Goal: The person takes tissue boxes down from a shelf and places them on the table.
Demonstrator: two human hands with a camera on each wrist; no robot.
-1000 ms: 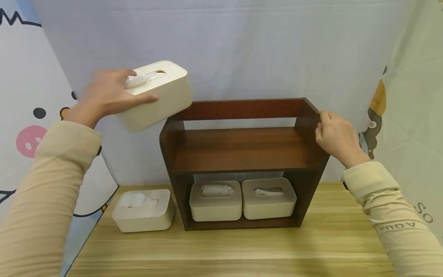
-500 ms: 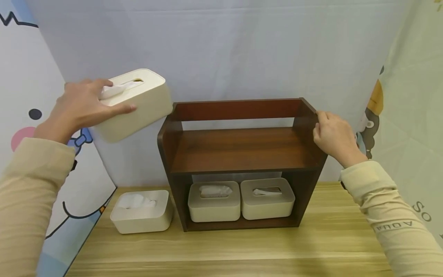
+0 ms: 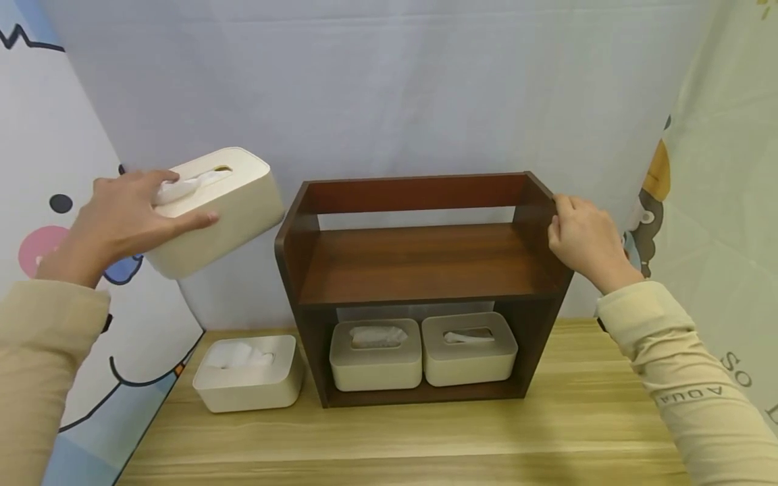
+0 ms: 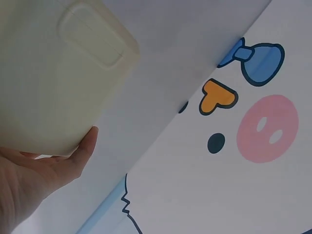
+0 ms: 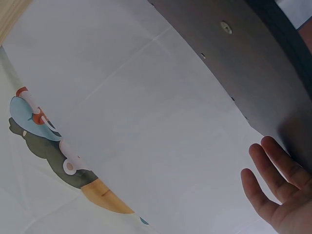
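My left hand (image 3: 124, 219) grips a cream tissue box (image 3: 234, 206) by its left part, thumb along the front side. The box hangs tilted in the air, just left of the upper end of a dark brown wooden shelf (image 3: 419, 260). Its underside shows in the left wrist view. My right hand (image 3: 586, 236) holds the top edge of the shelf's right side panel; in the right wrist view several of its fingers (image 5: 287, 168) lie along the panel's outer face. Two more tissue boxes, a left one (image 3: 375, 358) and a right one (image 3: 471, 351), stand side by side in the lower compartment.
Left of the shelf, another cream tissue box (image 3: 249, 378) rests on the wood-grain table (image 3: 425, 445). A pale cloth (image 3: 389, 88) hangs behind. Printed cartoon sheets stand at the left (image 3: 91, 324) and right.
My left hand has moved left and down with the tissue box, away from above the shelf's left corner. My right hand stays on the side panel.
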